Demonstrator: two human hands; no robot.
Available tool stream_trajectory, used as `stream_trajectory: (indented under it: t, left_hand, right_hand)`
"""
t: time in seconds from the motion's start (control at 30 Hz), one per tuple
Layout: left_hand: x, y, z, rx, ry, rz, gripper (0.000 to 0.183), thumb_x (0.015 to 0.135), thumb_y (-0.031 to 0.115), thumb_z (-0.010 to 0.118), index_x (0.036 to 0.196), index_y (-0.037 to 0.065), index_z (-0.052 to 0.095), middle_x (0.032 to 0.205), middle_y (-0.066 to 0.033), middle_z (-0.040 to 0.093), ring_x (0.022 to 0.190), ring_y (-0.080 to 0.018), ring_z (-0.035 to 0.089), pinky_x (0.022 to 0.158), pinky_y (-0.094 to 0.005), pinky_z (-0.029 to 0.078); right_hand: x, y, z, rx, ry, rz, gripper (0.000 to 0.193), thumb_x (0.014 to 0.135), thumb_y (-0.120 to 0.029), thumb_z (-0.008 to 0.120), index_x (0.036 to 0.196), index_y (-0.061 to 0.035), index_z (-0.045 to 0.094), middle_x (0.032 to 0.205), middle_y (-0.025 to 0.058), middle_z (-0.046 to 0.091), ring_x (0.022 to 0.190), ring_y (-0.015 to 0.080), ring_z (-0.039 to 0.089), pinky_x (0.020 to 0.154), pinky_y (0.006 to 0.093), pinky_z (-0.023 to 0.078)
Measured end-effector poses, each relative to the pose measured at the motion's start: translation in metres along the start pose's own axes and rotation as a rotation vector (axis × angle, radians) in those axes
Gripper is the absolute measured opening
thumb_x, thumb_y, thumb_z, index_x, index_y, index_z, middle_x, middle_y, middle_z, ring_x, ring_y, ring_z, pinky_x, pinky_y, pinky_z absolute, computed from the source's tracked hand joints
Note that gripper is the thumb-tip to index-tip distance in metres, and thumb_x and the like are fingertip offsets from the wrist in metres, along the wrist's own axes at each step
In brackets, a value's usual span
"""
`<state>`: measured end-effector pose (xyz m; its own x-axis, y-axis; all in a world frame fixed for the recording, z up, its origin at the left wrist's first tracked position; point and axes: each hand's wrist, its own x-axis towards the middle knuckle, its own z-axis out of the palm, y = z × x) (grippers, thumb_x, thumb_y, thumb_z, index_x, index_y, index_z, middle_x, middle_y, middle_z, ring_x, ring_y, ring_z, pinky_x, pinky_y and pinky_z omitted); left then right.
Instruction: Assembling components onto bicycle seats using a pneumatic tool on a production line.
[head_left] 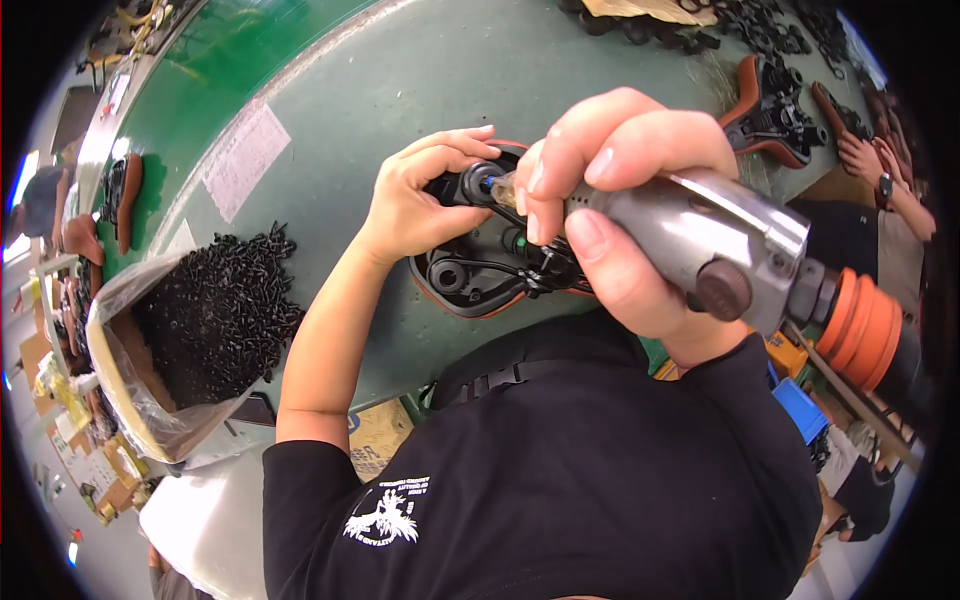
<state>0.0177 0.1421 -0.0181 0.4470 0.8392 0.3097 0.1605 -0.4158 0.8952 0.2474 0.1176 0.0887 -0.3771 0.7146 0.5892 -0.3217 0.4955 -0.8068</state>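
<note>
A bicycle saddle (pixel 487 290) lies upside down on the green table in front of me, its black underside up and a brown rim showing. My left hand (pixel 418 200) grips its far left part, thumb and fingers curled around a round black fitting (pixel 477 180). In my right hand (pixel 640 165) is a silver air screwdriver (pixel 690 225), held slantwise with an orange hose fitting (pixel 862 330) at its rear. Its tip points into the round fitting, where a small blue spot shows. Whether a screw sits under the tip is hidden.
To the left, a plastic-lined box (pixel 125 385) holds a heap of black screws (pixel 220 310). A paper sheet (pixel 248 160) lies on the table (pixel 350 95). Further saddles (pixel 765 115) and black parts (pixel 760 30) are at the far right. Another person's hand (pixel 862 160) shows there.
</note>
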Motion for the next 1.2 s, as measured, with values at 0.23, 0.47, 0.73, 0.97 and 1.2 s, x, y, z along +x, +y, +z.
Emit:
stream_trajectory:
  t: [0.23,0.47,0.73,0.97,1.2]
  left_hand:
    - [-0.005,-0.013,0.003,-0.028,0.102,0.122,0.034,0.065,0.002,0.088,0.093,-0.001,0.069,0.121,-0.0142,0.075,0.13,-0.0356,0.066,0.108,-0.0437,0.054]
    - [-0.019,-0.02,0.002,0.073,0.169,0.103,0.037,0.065,0.01,0.091,0.096,0.003,0.072,0.127,-0.0087,0.074,0.132,-0.0307,0.064,0.113,-0.0463,0.048]
    - [-0.025,-0.024,0.008,0.097,0.221,0.077,0.038,0.065,0.008,0.088,0.101,0.002,0.075,0.136,-0.0105,0.071,0.14,-0.0312,0.058,0.118,-0.0477,0.044]
    - [-0.025,-0.023,0.011,-0.002,0.225,-0.026,0.04,0.066,0.012,0.086,0.1,-0.004,0.072,0.131,-0.0176,0.072,0.125,-0.0345,0.067,0.105,-0.0398,0.055]
    - [-0.016,0.002,0.003,0.046,0.191,-0.057,0.04,0.066,0.011,0.083,0.103,0.001,0.071,0.135,-0.0159,0.069,0.121,-0.0346,0.068,0.104,-0.0415,0.055]
  right_hand:
    - [0.007,0.002,0.018,-0.074,-0.057,0.088,0.03,0.096,-0.001,0.062,0.12,-0.0107,0.048,0.109,0.0161,0.059,0.079,0.0219,0.062,0.082,0.0453,0.055]
    - [0.01,0.019,0.021,-0.02,-0.129,0.047,0.033,0.091,0.004,0.065,0.116,-0.0079,0.046,0.107,0.0171,0.06,0.079,0.0233,0.065,0.08,0.0448,0.059]
    - [0.008,0.039,0.029,0.005,-0.049,0.063,0.024,0.095,0.0,0.062,0.111,-0.0088,0.046,0.099,0.0151,0.061,0.072,0.0222,0.062,0.074,0.0433,0.057]
    - [0.025,0.047,0.034,0.025,-0.07,0.173,0.029,0.089,0.011,0.058,0.113,-0.0032,0.05,0.107,0.0218,0.067,0.077,0.0195,0.066,0.076,0.0361,0.058]
    - [0.006,-0.009,0.005,-0.079,-0.024,-0.051,0.03,0.093,-0.003,0.061,0.121,-0.0061,0.05,0.118,0.0261,0.061,0.074,0.021,0.063,0.075,0.043,0.055]
